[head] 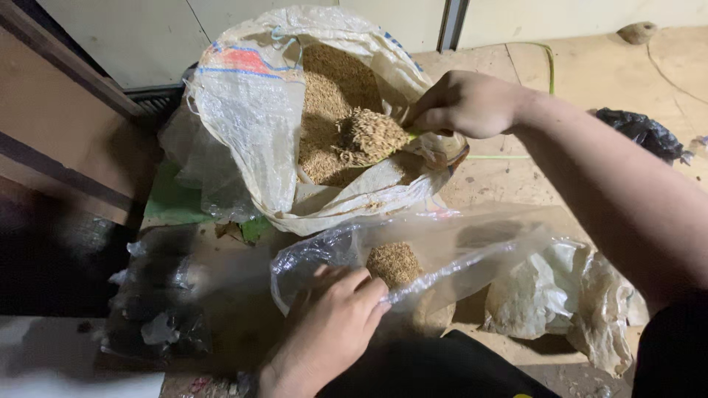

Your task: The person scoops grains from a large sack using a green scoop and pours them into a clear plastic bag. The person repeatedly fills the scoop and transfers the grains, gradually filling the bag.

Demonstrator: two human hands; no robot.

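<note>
At twelve o'clock a white woven sack (251,125) stands open, part full of husked grain (328,96). The right hand (464,103) grips a scoop (369,136) heaped with grain over its mouth. At six o'clock the left hand (335,324) pinches open a clear plastic bag (457,247) holding a small grain pile.

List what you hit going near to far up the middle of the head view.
Left hand pinching the clear plastic bag → grain pile in that bag → heaped scoop of grain in the right hand → open woven sack.
</note>
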